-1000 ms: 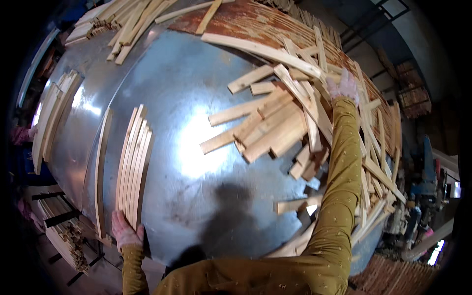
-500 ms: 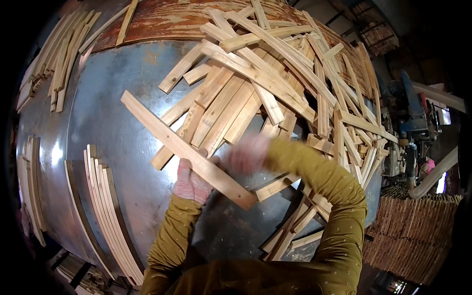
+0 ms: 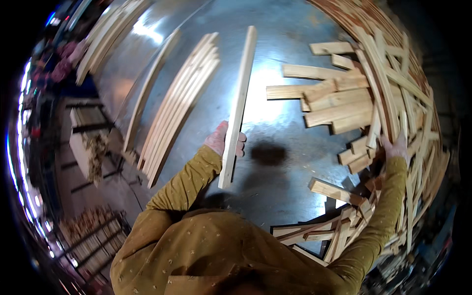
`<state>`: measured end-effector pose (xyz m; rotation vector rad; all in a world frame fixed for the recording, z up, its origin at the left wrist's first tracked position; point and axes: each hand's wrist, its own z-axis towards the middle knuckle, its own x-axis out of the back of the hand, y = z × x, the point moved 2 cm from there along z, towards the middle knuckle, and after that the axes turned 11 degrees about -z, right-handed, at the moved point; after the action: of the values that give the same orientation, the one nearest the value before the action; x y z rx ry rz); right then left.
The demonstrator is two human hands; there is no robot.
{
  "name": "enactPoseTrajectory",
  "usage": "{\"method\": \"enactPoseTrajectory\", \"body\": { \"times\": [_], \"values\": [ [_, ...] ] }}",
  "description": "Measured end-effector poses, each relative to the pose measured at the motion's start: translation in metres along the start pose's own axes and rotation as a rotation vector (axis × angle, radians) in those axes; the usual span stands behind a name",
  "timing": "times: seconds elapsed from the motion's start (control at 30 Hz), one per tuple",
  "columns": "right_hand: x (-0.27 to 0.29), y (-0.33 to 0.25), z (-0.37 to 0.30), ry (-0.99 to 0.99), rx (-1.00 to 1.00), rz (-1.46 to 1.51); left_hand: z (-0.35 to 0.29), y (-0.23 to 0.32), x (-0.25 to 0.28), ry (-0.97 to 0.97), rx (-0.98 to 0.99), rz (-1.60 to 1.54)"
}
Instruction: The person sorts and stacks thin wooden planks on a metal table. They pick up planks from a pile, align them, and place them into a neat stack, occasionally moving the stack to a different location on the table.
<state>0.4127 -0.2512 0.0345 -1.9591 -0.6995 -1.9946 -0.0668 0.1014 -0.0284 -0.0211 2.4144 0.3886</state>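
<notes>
My left hand [image 3: 216,140] is wrapped around the lower part of a pale wooden strip [image 3: 241,93], held on edge over the metal tabletop, its far end pointing away from me. To the right, my right hand [image 3: 395,148] has its thumb and fingers around the near end of a long wooden strip [image 3: 376,81] on the heaped pile. Part of that grip is hidden among the wood. Shorter wooden pieces [image 3: 339,101] lie side by side at the pile's left edge. Left of my left hand, several strips [image 3: 182,103] lie together in a row.
A single strip [image 3: 150,93] lies left of the row, with more strips [image 3: 110,37] at the far left. Another person [image 3: 64,61] is beyond the table's left edge. Stacked wood [image 3: 93,231] stands on the floor at lower left. Loose pieces [image 3: 339,231] jut out near my right forearm.
My view has swung left. My left hand has carried its strip left, turning it to point away from me. My right hand has gone from beside that strip to the pile at right.
</notes>
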Motion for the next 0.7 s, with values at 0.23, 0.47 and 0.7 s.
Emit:
{"method": "enactPoseTrajectory", "body": {
  "times": [0.23, 0.47, 0.7],
  "values": [
    [0.042, -0.073, -0.042, -0.299, -0.219, -0.134, -0.080, 0.045, 0.049, 0.547, -0.682, 1.513],
    [0.067, -0.119, -0.118, 0.167, 0.205, 0.894, -0.107, 0.081, 0.081, 0.605, -1.293, 2.090],
    [0.154, -0.309, -0.176, -0.686, 0.385, 1.687, -0.071, -0.035, 0.002, -0.747, 0.149, 0.133]
  ]
}}
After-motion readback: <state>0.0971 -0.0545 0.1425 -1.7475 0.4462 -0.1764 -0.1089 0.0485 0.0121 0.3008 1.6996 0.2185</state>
